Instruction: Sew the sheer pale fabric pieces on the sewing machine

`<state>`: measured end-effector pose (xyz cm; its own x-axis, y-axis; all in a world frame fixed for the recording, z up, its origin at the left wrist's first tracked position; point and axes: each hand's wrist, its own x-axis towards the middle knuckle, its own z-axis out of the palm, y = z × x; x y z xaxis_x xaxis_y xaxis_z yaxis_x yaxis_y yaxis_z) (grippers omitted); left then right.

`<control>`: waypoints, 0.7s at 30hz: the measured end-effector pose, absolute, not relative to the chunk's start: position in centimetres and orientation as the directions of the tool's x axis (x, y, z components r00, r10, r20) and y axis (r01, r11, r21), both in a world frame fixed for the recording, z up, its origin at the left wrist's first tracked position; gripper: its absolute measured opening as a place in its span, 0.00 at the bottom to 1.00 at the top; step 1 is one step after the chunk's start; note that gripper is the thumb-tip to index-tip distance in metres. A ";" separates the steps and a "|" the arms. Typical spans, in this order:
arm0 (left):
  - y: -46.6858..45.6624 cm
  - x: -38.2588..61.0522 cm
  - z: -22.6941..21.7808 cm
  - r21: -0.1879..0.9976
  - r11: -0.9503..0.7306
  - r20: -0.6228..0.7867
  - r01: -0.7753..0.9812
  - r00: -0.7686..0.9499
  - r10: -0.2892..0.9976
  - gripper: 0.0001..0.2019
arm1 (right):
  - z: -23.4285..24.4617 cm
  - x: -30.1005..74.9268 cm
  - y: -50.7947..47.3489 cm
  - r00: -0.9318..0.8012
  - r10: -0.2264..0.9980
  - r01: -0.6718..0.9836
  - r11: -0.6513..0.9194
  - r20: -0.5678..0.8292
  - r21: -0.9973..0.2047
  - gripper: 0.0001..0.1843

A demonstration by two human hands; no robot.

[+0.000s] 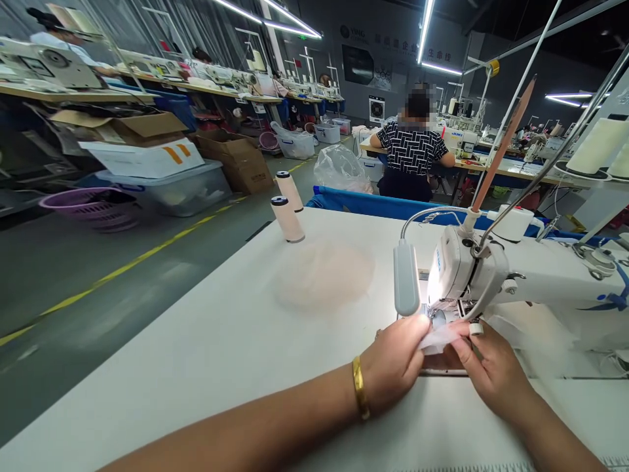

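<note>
My left hand [396, 360], with a gold bangle on its wrist, is closed in a pinch on the left end of a small piece of sheer white fabric [437, 339]. My right hand [484, 364] pinches the same piece from the right, thumb and forefinger pressed together. Both hands hold the fabric just in front of the needle area of a white sewing machine [496, 269], under its lit lamp. A grey gooseneck lamp head [406, 278] hangs just above my left hand. A pile of pale pink sheer fabric [324, 275] lies on the white table [196, 354], left of the machine.
Two cream thread cones [287, 213] stand at the table's far edge. A person in a black patterned top [413, 154] sits with their back to me at another station. Cardboard boxes [236, 157], plastic bins [171, 187] and a purple basket [91, 206] line the aisle on the left.
</note>
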<state>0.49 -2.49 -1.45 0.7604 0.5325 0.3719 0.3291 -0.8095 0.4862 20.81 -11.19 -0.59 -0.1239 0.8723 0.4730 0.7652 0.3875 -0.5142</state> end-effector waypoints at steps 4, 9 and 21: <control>-1.5 1.5 -1.1 0.580 -0.708 0.239 0.403 0.746 0.621 0.09 | -1.3 20.1 -11.0 0.099 0.851 0.767 0.266 0.516 -0.585 0.14; -0.2 1.8 -1.0 0.622 -0.643 0.116 0.447 0.760 0.640 0.07 | -1.5 19.2 -11.0 0.195 0.833 0.742 0.220 0.518 -0.633 0.17; -0.7 1.3 -1.6 0.462 -0.833 0.305 0.305 0.827 0.472 0.14 | -0.6 20.1 -11.6 -0.060 0.881 0.735 0.357 0.470 -0.576 0.16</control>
